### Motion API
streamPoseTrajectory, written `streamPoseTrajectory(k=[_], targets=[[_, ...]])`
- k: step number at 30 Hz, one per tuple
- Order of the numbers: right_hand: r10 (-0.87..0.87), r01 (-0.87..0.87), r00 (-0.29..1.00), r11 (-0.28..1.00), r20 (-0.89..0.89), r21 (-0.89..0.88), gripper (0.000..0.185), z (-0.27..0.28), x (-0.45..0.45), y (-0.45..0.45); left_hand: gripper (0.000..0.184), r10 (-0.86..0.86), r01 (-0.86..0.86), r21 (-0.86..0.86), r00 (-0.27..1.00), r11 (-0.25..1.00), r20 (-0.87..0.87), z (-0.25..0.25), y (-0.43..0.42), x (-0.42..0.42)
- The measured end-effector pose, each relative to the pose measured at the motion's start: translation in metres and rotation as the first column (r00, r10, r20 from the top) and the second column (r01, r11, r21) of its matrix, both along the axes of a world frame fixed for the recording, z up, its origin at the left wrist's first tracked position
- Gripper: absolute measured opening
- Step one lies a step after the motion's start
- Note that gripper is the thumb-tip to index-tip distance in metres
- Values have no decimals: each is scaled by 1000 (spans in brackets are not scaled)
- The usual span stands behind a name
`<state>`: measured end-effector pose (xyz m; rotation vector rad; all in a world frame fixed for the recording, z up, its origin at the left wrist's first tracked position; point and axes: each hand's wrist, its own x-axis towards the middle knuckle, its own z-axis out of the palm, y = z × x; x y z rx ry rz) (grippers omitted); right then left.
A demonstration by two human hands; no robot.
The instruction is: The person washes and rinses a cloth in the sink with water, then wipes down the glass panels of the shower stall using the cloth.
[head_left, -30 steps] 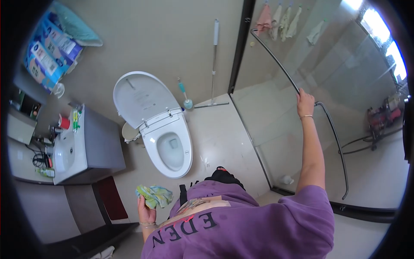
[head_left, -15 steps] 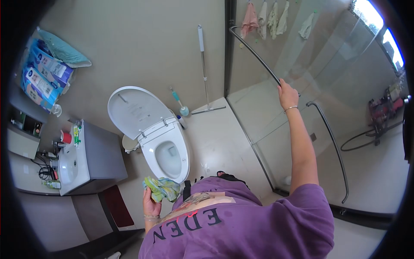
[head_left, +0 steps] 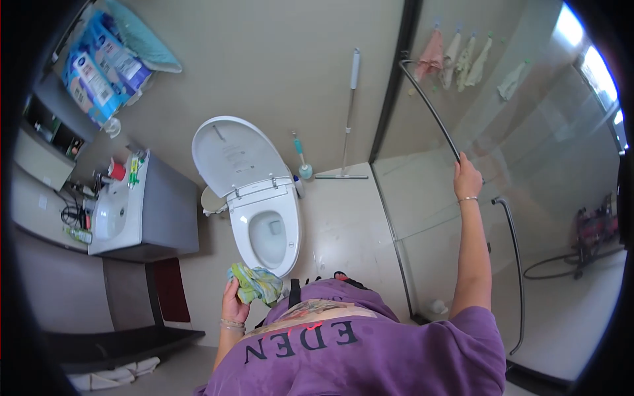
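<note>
A crumpled green, yellow and blue cloth (head_left: 257, 285) is bunched in my left hand (head_left: 234, 305), held low by my waist, just before the front rim of the toilet (head_left: 267, 231). The toilet's lid (head_left: 234, 155) is raised and the bowl shows. On the other side, my right hand (head_left: 468, 178) is closed around the lower end of a long, bent metal handle (head_left: 432, 109) on the glass shower door (head_left: 422, 185). A second metal handle (head_left: 516, 264) runs down the glass, to the right of my right forearm.
A squeegee (head_left: 348, 132) leans against the wall, beside a toilet brush (head_left: 302, 158). To the left stands a sink cabinet (head_left: 172, 218) with items on top. Blue packages (head_left: 99, 72) hang on the wall. Small cloths (head_left: 456, 63) hang behind the glass.
The view has turned, so the toilet, the sink and the packages sit further right in the picture. My right hand still grips the handle, and my left still has the cloth.
</note>
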<state>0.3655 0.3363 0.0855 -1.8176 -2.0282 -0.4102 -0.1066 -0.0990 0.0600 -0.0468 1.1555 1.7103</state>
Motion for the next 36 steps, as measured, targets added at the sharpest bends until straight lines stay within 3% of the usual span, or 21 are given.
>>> streamPoseTrajectory(k=[11, 18, 24, 36], targets=[[-66, 66, 998, 996, 10, -56, 35, -6, 2, 9, 32, 145, -140, -74, 987, 987, 68, -3, -70, -14], [-86, 84, 996, 995, -39, -43, 35, -5, 0, 8, 36, 125, -133, -84, 987, 988, -97, 4, -101, -53], [-104, 103, 994, 992, -15, -67, 36, -4, -4, 11, 39, 234, -239, -69, 969, 968, -72, 9, -94, -37], [-81, 81, 997, 993, -1, -88, 36, 7, -12, 6, 37, 20, -33, -74, 986, 997, -163, 7, -30, -12]])
